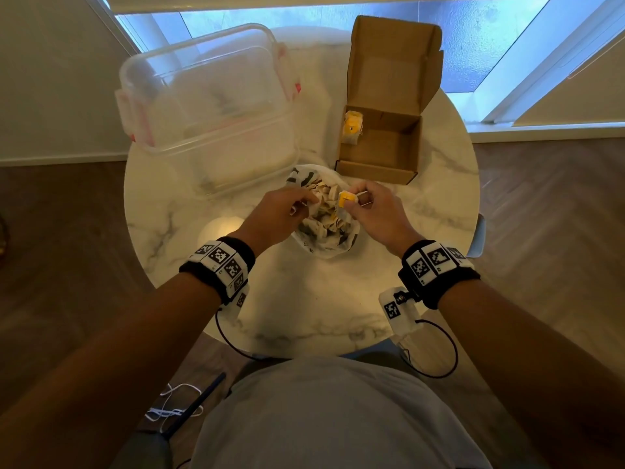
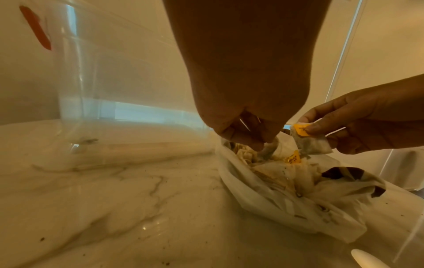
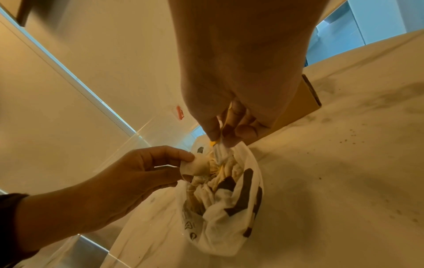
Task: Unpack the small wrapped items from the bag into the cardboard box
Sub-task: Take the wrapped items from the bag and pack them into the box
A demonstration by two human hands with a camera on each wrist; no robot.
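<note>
Both forearms reach forward side by side, each wrist wearing a black band, the left hand (image 1: 275,211) palm down with fingertips pinched together and pointing right, the right hand (image 1: 373,211) just beside it, its thumb and curled fingers pinching toward the left.

Bag (image 1: 324,245) sitting on table (image 1: 304,316); cardboard box (image 1: 378,154) lying behind-right of bag; plastic container (image 1: 209,106) behind-left of bag; one wrapped item (image 1: 351,126) resting inside box.
</note>
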